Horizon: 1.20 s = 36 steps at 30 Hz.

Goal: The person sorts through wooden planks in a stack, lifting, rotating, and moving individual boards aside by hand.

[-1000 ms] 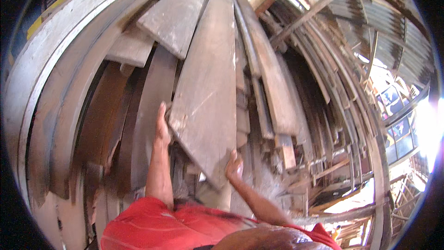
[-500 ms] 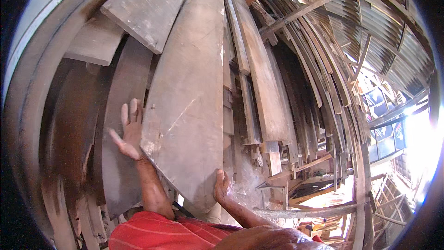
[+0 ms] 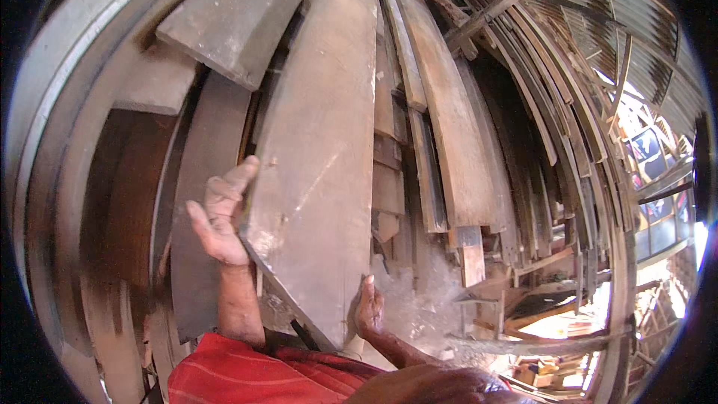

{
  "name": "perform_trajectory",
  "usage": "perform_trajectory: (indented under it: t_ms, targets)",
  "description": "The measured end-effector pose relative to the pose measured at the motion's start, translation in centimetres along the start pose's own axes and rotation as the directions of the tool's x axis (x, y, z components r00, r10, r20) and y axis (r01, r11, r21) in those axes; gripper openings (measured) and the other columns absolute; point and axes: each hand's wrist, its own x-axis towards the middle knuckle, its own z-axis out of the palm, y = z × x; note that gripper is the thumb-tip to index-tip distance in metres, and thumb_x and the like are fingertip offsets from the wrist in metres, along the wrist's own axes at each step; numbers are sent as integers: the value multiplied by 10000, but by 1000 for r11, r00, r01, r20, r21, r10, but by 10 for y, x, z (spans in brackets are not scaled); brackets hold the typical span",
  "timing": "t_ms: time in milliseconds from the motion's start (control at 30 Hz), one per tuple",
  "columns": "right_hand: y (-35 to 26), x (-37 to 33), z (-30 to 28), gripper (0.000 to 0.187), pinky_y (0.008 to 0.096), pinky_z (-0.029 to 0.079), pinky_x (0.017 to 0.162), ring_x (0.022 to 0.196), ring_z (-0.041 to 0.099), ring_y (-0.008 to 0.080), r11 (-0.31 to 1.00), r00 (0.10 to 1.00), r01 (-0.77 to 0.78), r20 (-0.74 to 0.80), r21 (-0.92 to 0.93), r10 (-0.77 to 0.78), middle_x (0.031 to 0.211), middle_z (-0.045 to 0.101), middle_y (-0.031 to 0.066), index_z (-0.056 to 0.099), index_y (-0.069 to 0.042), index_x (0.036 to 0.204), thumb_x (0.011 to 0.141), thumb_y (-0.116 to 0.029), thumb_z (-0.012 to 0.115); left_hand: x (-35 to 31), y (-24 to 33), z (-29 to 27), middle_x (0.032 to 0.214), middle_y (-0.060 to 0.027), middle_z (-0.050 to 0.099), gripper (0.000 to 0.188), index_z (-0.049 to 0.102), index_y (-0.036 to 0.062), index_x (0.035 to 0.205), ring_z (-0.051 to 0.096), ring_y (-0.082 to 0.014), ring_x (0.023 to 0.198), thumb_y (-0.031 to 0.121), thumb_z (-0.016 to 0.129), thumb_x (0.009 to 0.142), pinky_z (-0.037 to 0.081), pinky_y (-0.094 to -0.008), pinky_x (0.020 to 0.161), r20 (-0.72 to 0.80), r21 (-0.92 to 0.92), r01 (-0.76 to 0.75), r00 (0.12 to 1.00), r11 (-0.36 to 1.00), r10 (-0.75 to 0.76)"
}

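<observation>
A long, wide, dusty wooden plank (image 3: pixel 318 135) runs from the top of the view down toward me, its lower end cut at a slant. Beside its left edge is my left hand (image 3: pixel 226 217), palm toward the board. The fingers are slightly bent with their tips at the edge, and the thumb stands apart. My right hand (image 3: pixel 369 310) rests against the plank's lower right edge, fingers straight and pointing up. Neither hand wraps round the wood. Pale dust hangs in the air to the right of my right hand.
Shorter boards (image 3: pixel 239 22) stand behind and left of the plank. To the right lean a brown board (image 3: pixel 449 105) and a dense row of narrow planks (image 3: pixel 553 120). A crossbar (image 3: pixel 516 0) juts out there. A horizontal pole (image 3: pixel 538 344) lies low at the right.
My left hand's fingers have bent in toward the plank's edge from a more spread pose. The view has shifted, so the plank appears further right. My right hand stays at the edge.
</observation>
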Motion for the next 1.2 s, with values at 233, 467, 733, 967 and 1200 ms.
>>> perform_trajectory:
  t_ms: [233,467,733,967,1200]
  targets:
    - [-21,-2,-17,754,381,454,981,1122,574,243,897,951,-211,296,389,96,1200,623,186,519,79,1314,1027,-599,353,9,24,112,1194,-200,690,519,580,99,932,530,-298,1312,562,352,989,71,-513,1207,555,232,-313,820,921,139]
    - [3,-13,31,541,423,560,819,957,653,268,692,814,-488,563,532,141,1107,656,142,579,-28,1293,1021,-481,463,-16,35,206,1206,-161,678,488,603,67,993,525,-337,1301,478,343,1024,268,-463,1159,723,344,-300,689,890,-48]
    - [164,-7,16,719,443,463,1005,1208,544,318,237,960,-279,262,931,104,1295,581,193,513,21,1365,1003,-593,420,-68,-8,215,1414,-186,498,470,546,55,1301,412,-364,1372,369,604,956,272,-478,1163,907,351,-597,408,721,-104]
    - [210,-96,-57,952,520,302,1149,1382,380,400,311,822,202,-333,929,463,1484,374,274,316,64,1467,954,-738,347,-78,7,75,1511,-260,344,802,311,-50,1472,312,-355,1439,451,632,933,241,-458,1188,455,749,-56,768,661,-451]
    - [110,-55,-7,971,494,240,1171,1382,374,358,410,950,211,-285,887,127,1479,409,222,316,39,1490,942,-762,327,-134,-86,-3,1560,-109,352,962,288,-7,1530,313,-222,1430,667,572,905,208,-381,1201,258,263,943,136,205,-956]
